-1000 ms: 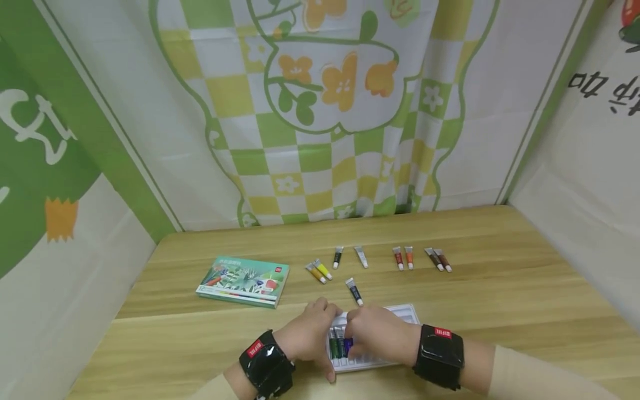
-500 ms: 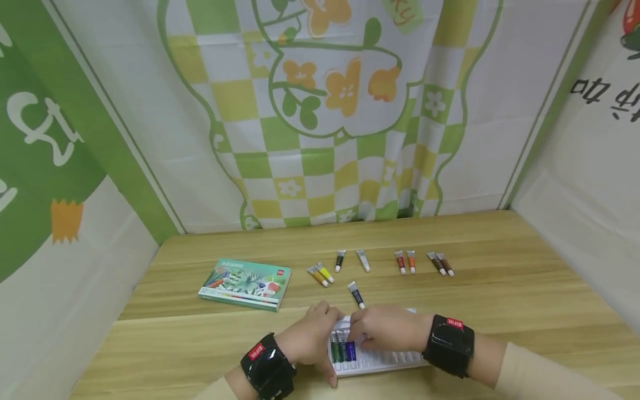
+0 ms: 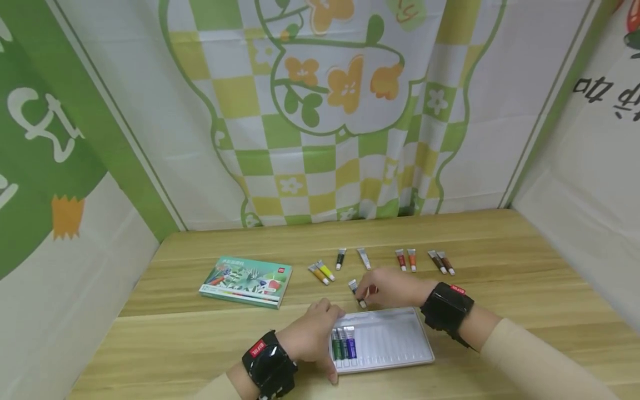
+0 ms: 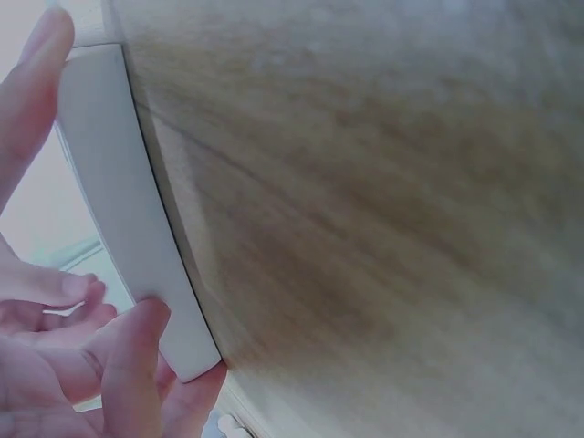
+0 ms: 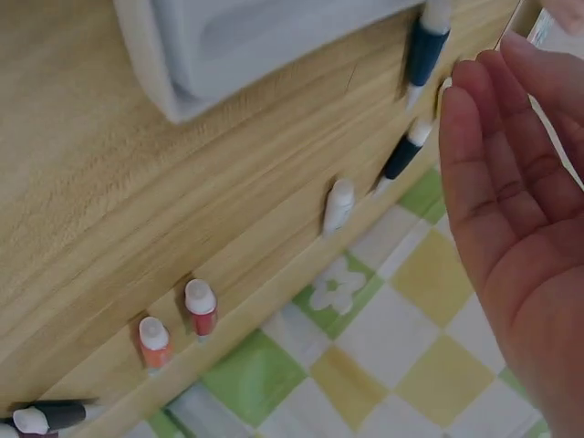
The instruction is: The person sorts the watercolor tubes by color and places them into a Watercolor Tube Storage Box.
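Observation:
My left hand (image 3: 311, 336) holds the left end of a white plastic tray (image 3: 425, 355), thumb at one corner and fingers at the other; the left wrist view shows the tray's side wall (image 4: 137, 210) between them. Inside lie a green paint tube (image 3: 336, 350), a darker green paint tube (image 3: 343, 349) and a violet paint tube (image 3: 351, 347), side by side at the left. Beyond the tray, my right hand (image 3: 392, 286) is at a dark blue paint tube (image 3: 353, 285). Its fingers (image 5: 465, 119) are loosely bent beside that tube, holding nothing in the right wrist view.
Farther back lie ochre (image 3: 318, 275), yellow (image 3: 326, 270), black (image 3: 341, 259), white (image 3: 364, 259), red (image 3: 400, 260), orange (image 3: 411, 260) and two brown tubes (image 3: 437, 262). A green illustrated box (image 3: 245, 281) lies at left. A checked curtain (image 3: 320, 161) hangs behind the table.
My right hand has let go of the violet tube in the tray and moved away from me to the dark blue tube. The left hand stays on the tray.

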`<state>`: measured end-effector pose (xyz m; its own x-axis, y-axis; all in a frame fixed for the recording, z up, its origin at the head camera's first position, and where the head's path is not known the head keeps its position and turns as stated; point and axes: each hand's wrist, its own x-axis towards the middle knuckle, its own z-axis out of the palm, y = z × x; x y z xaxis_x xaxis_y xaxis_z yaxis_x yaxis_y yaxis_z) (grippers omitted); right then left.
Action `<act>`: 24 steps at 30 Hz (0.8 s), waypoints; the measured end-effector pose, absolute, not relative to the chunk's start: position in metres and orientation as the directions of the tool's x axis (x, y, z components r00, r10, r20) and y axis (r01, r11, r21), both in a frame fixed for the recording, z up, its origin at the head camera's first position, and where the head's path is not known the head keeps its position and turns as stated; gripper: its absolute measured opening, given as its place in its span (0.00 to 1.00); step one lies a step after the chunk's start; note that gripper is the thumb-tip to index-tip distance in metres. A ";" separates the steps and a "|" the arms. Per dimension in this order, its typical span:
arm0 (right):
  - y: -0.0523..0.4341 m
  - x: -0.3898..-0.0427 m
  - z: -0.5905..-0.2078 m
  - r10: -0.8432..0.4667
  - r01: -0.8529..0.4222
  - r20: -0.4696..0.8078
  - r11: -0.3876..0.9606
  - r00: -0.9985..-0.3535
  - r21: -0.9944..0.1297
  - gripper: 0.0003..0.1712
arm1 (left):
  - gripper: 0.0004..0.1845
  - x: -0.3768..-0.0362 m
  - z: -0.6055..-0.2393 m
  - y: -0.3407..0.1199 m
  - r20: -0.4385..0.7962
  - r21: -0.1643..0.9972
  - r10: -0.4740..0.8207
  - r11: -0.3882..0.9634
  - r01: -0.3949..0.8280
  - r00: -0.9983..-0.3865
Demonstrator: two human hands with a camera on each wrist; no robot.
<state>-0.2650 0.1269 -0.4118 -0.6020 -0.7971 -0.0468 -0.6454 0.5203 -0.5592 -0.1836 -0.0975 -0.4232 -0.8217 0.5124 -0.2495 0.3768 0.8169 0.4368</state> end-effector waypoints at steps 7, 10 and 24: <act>0.117 -0.278 -0.413 -0.706 -0.514 -0.174 0.641 -0.687 -0.571 0.13 | 0.61 -0.184 -0.425 -0.098 -0.257 0.440 0.509 0.819 0.370 -0.821; 0.110 -0.281 -0.413 -0.621 -0.433 -0.206 0.711 -0.756 -0.554 0.12 | 0.61 -0.185 -0.425 -0.098 -0.263 0.437 0.504 0.822 0.364 -0.823; 0.083 -0.284 -0.417 -0.417 -0.207 -0.329 0.829 -0.847 -0.519 0.24 | 0.60 -0.185 -0.424 -0.097 -0.266 0.445 0.499 0.823 0.354 -0.825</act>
<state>-0.2837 0.0831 -0.4171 -0.8471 -0.4171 -0.3293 -0.2066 0.8293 -0.5192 -0.1853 -0.0972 -0.4243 -0.8246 0.4991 -0.2663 0.3542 0.8226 0.4449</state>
